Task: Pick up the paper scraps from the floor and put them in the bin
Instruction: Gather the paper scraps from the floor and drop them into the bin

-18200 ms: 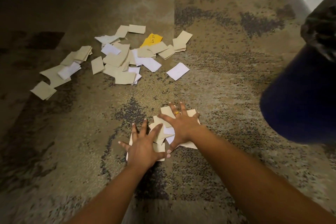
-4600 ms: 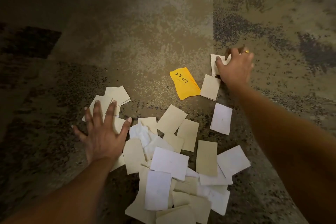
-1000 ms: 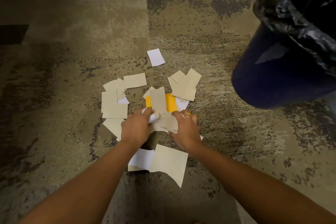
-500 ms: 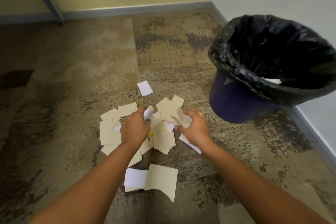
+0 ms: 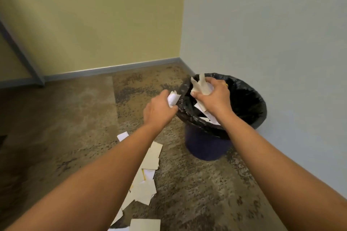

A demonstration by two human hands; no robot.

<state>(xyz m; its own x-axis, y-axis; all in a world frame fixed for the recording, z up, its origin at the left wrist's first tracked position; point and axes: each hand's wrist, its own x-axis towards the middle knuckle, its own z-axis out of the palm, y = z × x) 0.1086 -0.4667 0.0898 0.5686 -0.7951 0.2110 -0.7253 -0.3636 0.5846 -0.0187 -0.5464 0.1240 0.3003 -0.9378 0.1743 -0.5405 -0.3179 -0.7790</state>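
Observation:
A dark blue bin (image 5: 204, 146) lined with a black bag (image 5: 251, 103) stands by the right wall. My right hand (image 5: 216, 97) is over the bin's opening, closed on a bunch of beige and white paper scraps (image 5: 201, 87). Some scraps (image 5: 210, 119) lie or fall inside the bin below it. My left hand (image 5: 159, 110) hovers just outside the bin's left rim, gripping crumpled white scraps (image 5: 172, 99). Several beige and white scraps (image 5: 148, 170) lie on the carpet under my left forearm.
The bin sits close to the room's corner, where a yellow wall (image 5: 93, 20) meets a pale grey wall (image 5: 272, 33). A grey baseboard (image 5: 112, 69) runs along the back. Mottled brown carpet (image 5: 65, 127) stretches to the left.
Both hands have lifted off the floor pile with scraps in them and moved up and right to the bin; the right hand is now over its opening.

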